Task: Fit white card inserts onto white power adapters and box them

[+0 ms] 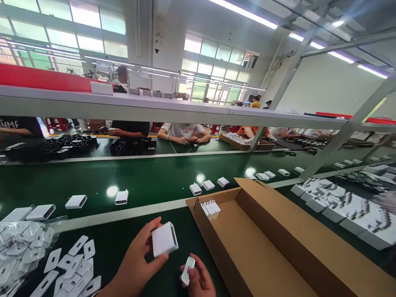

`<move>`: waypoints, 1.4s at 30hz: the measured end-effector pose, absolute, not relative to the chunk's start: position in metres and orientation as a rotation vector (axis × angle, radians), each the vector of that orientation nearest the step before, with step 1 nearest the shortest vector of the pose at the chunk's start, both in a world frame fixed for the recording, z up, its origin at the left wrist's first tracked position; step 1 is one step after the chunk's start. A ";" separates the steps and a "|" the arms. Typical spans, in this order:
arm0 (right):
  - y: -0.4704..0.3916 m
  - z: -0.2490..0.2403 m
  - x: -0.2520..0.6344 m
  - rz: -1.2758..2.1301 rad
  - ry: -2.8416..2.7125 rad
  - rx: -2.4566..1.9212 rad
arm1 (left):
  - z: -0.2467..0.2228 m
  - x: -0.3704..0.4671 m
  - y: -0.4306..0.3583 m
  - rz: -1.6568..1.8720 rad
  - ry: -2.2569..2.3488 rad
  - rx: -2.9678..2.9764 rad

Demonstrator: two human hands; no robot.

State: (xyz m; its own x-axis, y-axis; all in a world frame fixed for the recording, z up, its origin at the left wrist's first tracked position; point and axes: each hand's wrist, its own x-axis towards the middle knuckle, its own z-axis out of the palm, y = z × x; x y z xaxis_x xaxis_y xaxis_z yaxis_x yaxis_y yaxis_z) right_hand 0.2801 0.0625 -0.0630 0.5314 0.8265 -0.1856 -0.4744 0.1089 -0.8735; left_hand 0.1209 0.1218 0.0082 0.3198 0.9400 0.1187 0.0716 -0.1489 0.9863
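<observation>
The left hand [136, 264] pinches a small white box [164, 238] between thumb and fingers, its open end turned to 3 o'clock. The right hand [199, 282] pinches a little white insert [187, 270], just at 5 o'clock from the box and not touching it. Both are low over the green counter [123, 243]. At 9 o'clock lies a pile of flat white inserts [71, 268]. At 3 o'clock sits a big cardboard box [278, 255] with a few white boxes in its far corner.
</observation>
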 end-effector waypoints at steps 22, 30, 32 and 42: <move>-0.006 -0.047 0.233 0.907 -0.909 -1.386 | -0.061 0.084 0.032 1.140 0.890 2.052; -0.023 -0.064 0.222 0.576 -1.317 -1.500 | -0.067 0.082 0.029 1.095 0.967 1.786; -0.021 -0.065 0.229 0.554 -1.457 -1.493 | -0.066 0.083 0.029 1.008 0.992 1.606; -0.012 -0.056 0.240 0.261 -1.501 -1.448 | -0.058 0.086 0.035 0.790 0.902 1.206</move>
State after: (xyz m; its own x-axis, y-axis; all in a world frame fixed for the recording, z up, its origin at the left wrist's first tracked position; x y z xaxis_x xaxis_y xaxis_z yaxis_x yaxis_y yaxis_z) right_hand 0.2400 -0.0118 -0.0561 0.2087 0.8482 0.4869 0.6343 0.2616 -0.7275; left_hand 0.0860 0.0349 -0.0579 0.4382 0.8856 -0.1538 -0.0360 0.1883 0.9815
